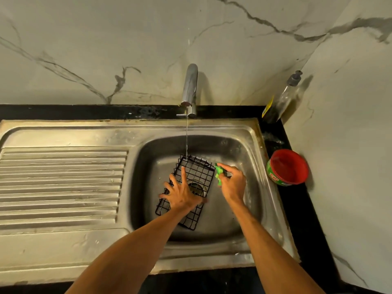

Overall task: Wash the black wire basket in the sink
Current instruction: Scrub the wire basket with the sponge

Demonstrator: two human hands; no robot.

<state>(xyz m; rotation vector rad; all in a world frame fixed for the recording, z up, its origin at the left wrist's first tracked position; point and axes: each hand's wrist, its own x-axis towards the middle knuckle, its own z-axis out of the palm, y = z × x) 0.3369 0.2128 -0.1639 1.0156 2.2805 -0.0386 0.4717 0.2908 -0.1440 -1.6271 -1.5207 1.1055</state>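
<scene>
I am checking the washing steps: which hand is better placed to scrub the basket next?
The right hand: it already holds the green scrubber at the black wire basket's right edge. The left hand lies spread on the basket, steadying it.

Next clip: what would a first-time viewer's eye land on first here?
Most likely the black wire basket in the sink basin, pinned by the spread left hand while a thin stream from the tap hits its far end. Next, the bright green scrubber gripped in the right hand beside the basket, and the red tub on the dark counter at right.
</scene>
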